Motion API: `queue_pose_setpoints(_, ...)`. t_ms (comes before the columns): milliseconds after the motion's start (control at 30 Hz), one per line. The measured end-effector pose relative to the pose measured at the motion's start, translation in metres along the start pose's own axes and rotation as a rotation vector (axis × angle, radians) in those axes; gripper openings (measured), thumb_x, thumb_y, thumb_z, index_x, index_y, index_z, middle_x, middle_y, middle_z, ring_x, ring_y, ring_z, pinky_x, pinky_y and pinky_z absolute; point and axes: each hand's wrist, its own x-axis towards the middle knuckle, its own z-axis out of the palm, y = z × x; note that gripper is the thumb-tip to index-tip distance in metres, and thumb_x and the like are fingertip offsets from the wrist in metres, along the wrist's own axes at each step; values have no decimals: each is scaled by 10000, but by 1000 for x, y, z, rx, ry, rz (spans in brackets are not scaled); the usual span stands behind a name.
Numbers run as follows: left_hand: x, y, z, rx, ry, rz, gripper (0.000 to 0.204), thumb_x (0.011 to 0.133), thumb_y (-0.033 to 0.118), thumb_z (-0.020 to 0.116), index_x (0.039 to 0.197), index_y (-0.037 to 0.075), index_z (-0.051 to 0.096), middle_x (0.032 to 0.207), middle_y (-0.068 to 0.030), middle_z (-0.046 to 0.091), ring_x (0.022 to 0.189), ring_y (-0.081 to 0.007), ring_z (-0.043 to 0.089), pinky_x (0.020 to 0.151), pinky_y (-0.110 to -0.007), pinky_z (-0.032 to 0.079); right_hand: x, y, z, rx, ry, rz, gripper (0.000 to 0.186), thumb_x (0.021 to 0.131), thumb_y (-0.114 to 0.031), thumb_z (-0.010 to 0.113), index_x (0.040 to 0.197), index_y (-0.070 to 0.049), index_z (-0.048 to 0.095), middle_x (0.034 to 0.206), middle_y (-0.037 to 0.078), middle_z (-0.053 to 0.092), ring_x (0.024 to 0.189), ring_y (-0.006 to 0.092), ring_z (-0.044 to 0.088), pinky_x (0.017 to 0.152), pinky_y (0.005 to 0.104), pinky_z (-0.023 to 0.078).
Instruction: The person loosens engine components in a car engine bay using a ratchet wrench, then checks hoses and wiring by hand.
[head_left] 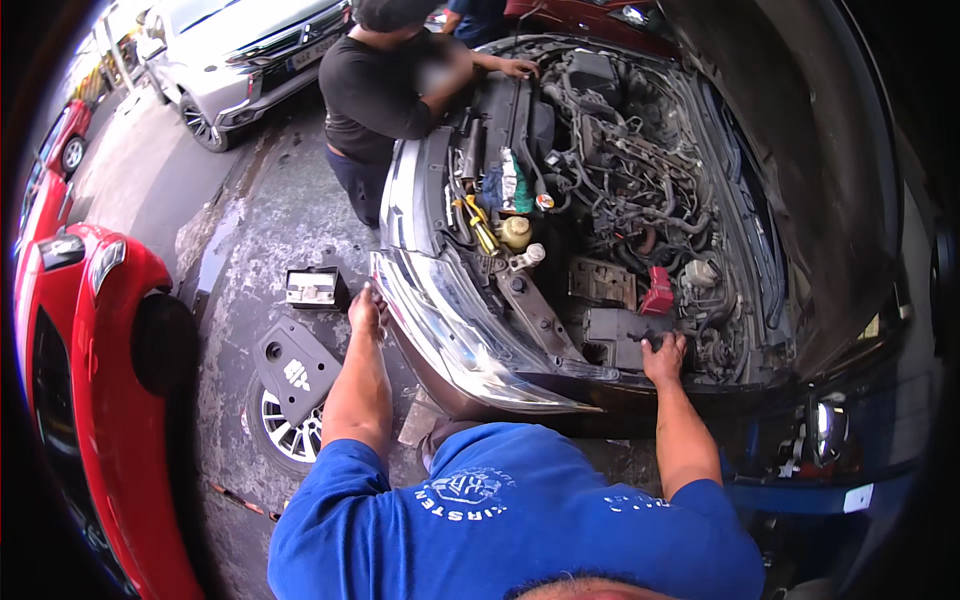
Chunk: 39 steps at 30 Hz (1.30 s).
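Leaning in at the dark car (pixel 440 387), a person in a blue shirt (pixel 520 520) works right in front of me. The right hand (pixel 664 356) has its fingers bent over a black box (pixel 616 327) in the near corner under the hood (pixel 800 130); whether they clamp it or only rest there, I can't tell. The left hand (pixel 368 312) hangs by the headlight (pixel 465 320), its fingers close together, and I can't see whether they pinch anything.

A hard sideways pull on the box could, I'd say, snag the crowded hoses or knock the red block (pixel 657 292) just beyond it. Leaning weight on the lens might scratch it.

The box's long axis runs left to right, roughly along the near fender, its left end toward the headlight; I make out no clear front. Past it sit a rusty tray (pixel 600 283) and yellow-handled tools (pixel 480 228). Farther off, a black-shirted co-worker (pixel 370 95) reaches in.
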Motion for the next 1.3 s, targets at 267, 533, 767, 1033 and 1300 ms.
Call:
queue_pose_setpoints(267, 20, 43, 110, -4, -198, 175, 411, 942, 370, 650, 1240, 102, 556, 913, -9, 639, 791, -146, 604, 708, -341, 446, 4, -9, 6, -26, -24, 94, 544, 797, -323, 774, 1179, 9, 574, 1332, 227, 476, 1286, 409, 417, 1101, 463, 351)
queue_pose_setpoints(533, -88, -31, 211, 507, -522, 475, 350, 930, 175, 704, 1182, -50, 614, 1059, -113, 702, 972, -162, 645, 888, -286, 505, 4, -8, 7, -65, -37, 88, 539, 808, -308, 770, 1185, -2, 537, 1339, 229, 445, 1282, 418, 414, 1092, 466, 358)
queue_pose_setpoints(767, -110, -39, 241, 713, -648, 704, 362, 865, 236, 734, 1113, -15, 658, 1041, -183, 694, 974, -304, 685, 862, -358, 531, 6, 0, 9, -42, -79, 106, 548, 807, -285, 784, 1196, -8, 515, 1376, 226, 397, 1300, 424, 391, 1099, 467, 347)
queue_pose_setpoints(1033, -80, -5, 293, 1042, -610, 954, 404, 850, 289, 711, 1191, 79, 661, 1195, -194, 567, 1173, -397, 518, 982, -452, 450, 11, -9, 6, -37, -90, 149, 543, 800, -284, 787, 1177, -1, 518, 1372, 230, 399, 1308, 424, 387, 1105, 464, 342)
queue_pose_setpoints(1300, -34, 27, 339, 1485, -542, 708, 427, 867, 460, 637, 1230, 240, 688, 1590, -238, 179, 1419, -452, 243, 1103, -607, 273, 5, 0, 10, 17, -39, 141, 557, 759, -253, 815, 1158, -12, 509, 1356, 242, 410, 1312, 433, 380, 1101, 474, 347)
